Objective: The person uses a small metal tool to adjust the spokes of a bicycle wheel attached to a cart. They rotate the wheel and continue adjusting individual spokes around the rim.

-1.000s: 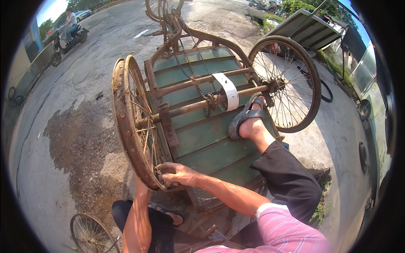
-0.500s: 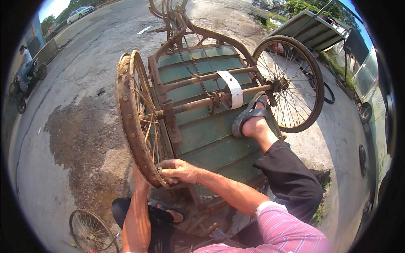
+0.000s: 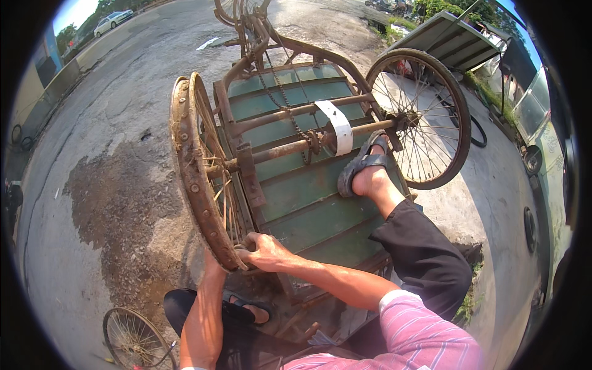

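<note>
A rusty, tyreless wheel rim (image 3: 196, 179) with thin spokes stands at the left side of an overturned cargo tricycle, whose green slatted bed (image 3: 302, 185) faces up. My right hand (image 3: 266, 253) is closed at the rim's lower edge, with its fingers curled in at the spoke side. On the outer side of that same lower edge is my left hand (image 3: 213, 266); the rim hides its fingers. My sandalled foot (image 3: 369, 176) rests on the bed near the rusty axle (image 3: 287, 151), beside a white curved strip (image 3: 336, 123).
A second wheel with a black tyre (image 3: 459, 132) is mounted on the right. A loose spoked wheel (image 3: 137, 339) lies at the lower left, near wet, gravelly ground (image 3: 117, 216). A chain (image 3: 288, 111) runs along the frame. Beyond stands a tilted panel cart (image 3: 444, 40).
My right hand has shifted slightly at the rim, its fingers now tucked further in. The motorbike and rider at the left have moved toward the left edge, mostly out of view.
</note>
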`<state>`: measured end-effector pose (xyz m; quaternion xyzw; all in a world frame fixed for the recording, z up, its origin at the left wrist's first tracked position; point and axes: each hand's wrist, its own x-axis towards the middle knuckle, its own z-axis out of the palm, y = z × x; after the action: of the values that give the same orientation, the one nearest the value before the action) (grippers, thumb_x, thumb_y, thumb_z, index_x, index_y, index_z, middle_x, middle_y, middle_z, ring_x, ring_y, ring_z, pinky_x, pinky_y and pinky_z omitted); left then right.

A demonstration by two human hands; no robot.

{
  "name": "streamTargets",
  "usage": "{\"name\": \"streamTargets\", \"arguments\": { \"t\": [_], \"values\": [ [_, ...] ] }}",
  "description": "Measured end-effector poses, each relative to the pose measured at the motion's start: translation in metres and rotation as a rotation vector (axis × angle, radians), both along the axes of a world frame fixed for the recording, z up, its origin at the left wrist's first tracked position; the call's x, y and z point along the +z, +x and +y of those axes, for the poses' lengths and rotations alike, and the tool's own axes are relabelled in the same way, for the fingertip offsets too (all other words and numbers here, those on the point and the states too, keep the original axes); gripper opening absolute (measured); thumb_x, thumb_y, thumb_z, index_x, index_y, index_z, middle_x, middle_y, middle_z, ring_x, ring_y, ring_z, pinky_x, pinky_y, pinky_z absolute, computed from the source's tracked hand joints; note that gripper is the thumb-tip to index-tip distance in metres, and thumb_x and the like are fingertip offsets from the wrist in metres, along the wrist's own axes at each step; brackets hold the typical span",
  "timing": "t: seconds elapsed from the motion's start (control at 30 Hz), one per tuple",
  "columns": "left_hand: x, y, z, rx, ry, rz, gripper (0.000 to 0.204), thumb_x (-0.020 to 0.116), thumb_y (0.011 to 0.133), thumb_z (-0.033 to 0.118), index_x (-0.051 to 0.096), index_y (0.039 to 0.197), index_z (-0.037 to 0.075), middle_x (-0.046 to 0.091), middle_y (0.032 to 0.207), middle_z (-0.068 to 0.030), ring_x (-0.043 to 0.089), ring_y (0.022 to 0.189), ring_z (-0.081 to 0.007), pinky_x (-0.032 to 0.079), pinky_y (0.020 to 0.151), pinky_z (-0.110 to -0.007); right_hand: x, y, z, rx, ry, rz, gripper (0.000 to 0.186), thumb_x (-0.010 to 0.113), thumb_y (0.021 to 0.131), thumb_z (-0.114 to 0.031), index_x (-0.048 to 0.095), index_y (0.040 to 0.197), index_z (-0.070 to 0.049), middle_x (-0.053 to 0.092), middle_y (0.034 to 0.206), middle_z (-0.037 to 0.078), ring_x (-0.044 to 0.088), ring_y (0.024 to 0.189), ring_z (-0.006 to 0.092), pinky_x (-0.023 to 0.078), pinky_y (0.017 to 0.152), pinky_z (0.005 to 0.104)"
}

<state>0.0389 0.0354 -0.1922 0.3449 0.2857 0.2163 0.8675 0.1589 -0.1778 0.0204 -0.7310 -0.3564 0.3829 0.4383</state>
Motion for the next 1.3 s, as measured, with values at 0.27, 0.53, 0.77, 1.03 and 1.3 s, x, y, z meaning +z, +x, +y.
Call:
{"name": "streamTargets", "arguments": {
  "t": [0.27,0.53,0.77,1.03,1.3],
  "values": [
    [0.004,0.004,-0.009,-0.026,0.127,0.028,0.04,0.048,0.112,0.041,0.056,0.133,0.008,0.064,0.11,-0.0143,0.07,0.091,-0.0341,0.064,0.077,-0.05,-0.013,-0.002,-0.01,0.097,0.027,-0.127,0.048,0.06,0.104,-0.04,0.069,0.113,0.006,0.072,0.099,0.029,0.072,0.096,0.0425,0.055,0.087,0.0496],
    [0.018,0.002,-0.016,-0.026,0.266,0.097,0.038,0.052,0.111,0.038,0.058,0.133,0.007,0.066,0.108,-0.0125,0.07,0.091,-0.0294,0.064,0.078,-0.045,0.002,0.012,-0.005,0.248,0.149,-0.086,0.036,0.068,0.1,-0.031,0.072,0.113,0.003,0.076,0.106,0.028,0.075,0.101,0.0402,0.057,0.088,0.0477],
    [0.025,-0.02,-0.021,-0.038,0.566,0.198,0.037,0.056,0.11,0.036,0.059,0.132,0.006,0.067,0.106,-0.0109,0.069,0.09,-0.0253,0.064,0.078,-0.041,-0.011,0.009,-0.001,0.051,0.17,-0.035,0.051,0.084,0.085,-0.038,0.07,0.114,0.002,0.076,0.107,0.021,0.074,0.102,0.0322,0.057,0.09,0.0438],
    [0.038,-0.013,0.002,-0.052,0.874,0.058,0.029,0.062,0.109,0.017,0.057,0.135,0.006,0.066,0.113,-0.0062,0.07,0.097,-0.0205,0.067,0.081,-0.037,-0.01,0.007,0.008,0.116,0.135,0.095,0.049,0.079,0.088,-0.036,0.071,0.116,0.002,0.076,0.108,0.018,0.074,0.097,0.0276,0.057,0.09,0.0412],
    [0.118,-0.005,-0.032,-0.067,0.881,0.48,0.037,0.046,0.115,0.023,0.062,0.14,0.001,0.071,0.124,-0.0148,0.069,0.106,-0.0268,0.057,0.089,-0.039,-0.013,0.006,0.02,0.042,-0.104,-0.145,0.05,0.077,0.087,-0.04,0.068,0.101,0.007,0.073,0.092,0.024,0.073,0.09,0.0313,0.055,0.083,0.046]
  ]
}}
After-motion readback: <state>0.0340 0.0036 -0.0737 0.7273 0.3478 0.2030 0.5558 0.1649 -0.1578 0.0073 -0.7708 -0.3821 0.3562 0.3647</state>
